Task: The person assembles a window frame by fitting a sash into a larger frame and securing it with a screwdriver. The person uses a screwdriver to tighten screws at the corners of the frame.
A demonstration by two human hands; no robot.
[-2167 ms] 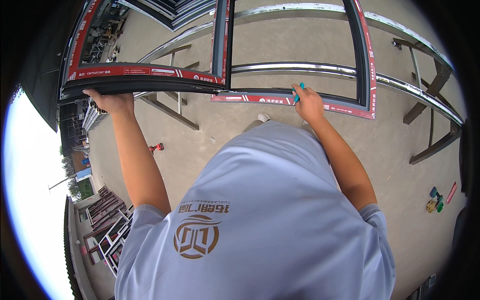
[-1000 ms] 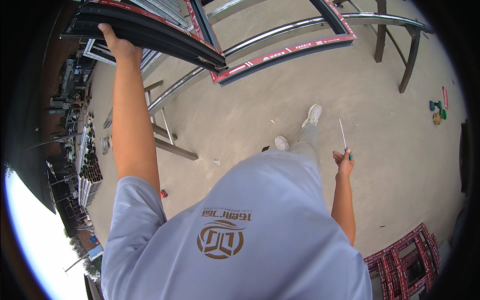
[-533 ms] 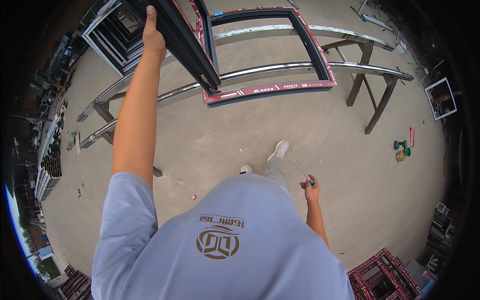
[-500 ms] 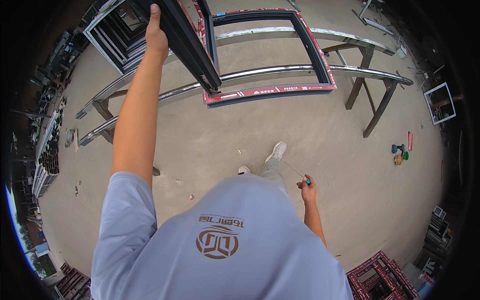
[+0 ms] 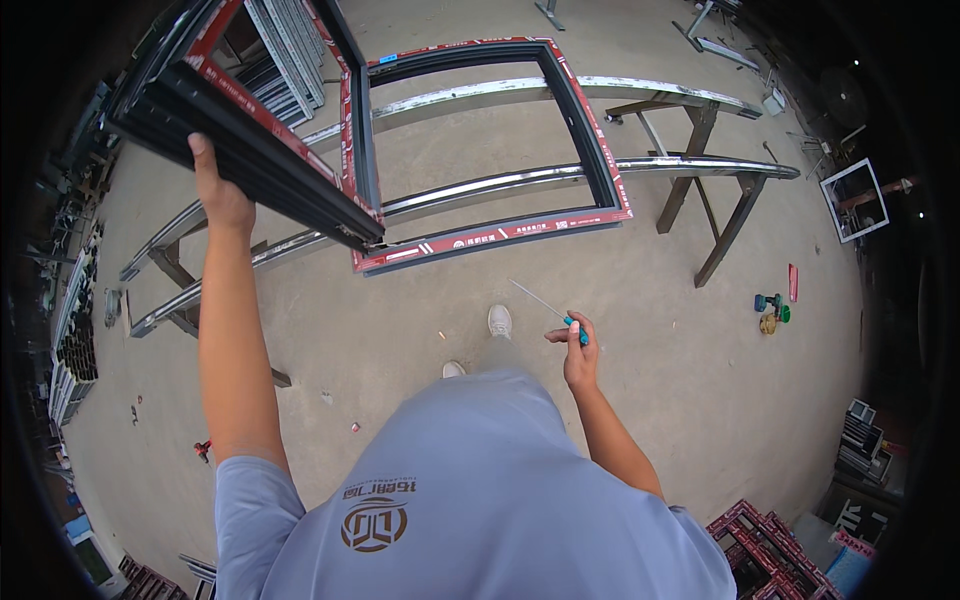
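Note:
My left hand [image 5: 228,205] grips a dark window sash [image 5: 265,152] with red protective tape, thumb on its face and the other fingers hidden behind it. The sash stands swung up at the left side of a dark window frame [image 5: 490,236], also taped in red, and meets it near the frame's near left corner. In my right hand [image 5: 582,362] is a screwdriver [image 5: 577,331] with a teal handle, its long thin shaft pointing up and left toward the frame. The shaft tip is apart from the frame's near edge.
The frame lies across two metal rails [image 5: 690,166] on dark legs. Cordless tools [image 5: 772,310] lie on the floor at right, near a white-edged frame [image 5: 855,200]. Taped frames [image 5: 765,550] are stacked at lower right, and a red tool [image 5: 202,451] lies at left.
My left hand and the sash have moved left and lower in view, the sash tilting further left. My right hand has risen with the screwdriver toward the frame. The view has shifted.

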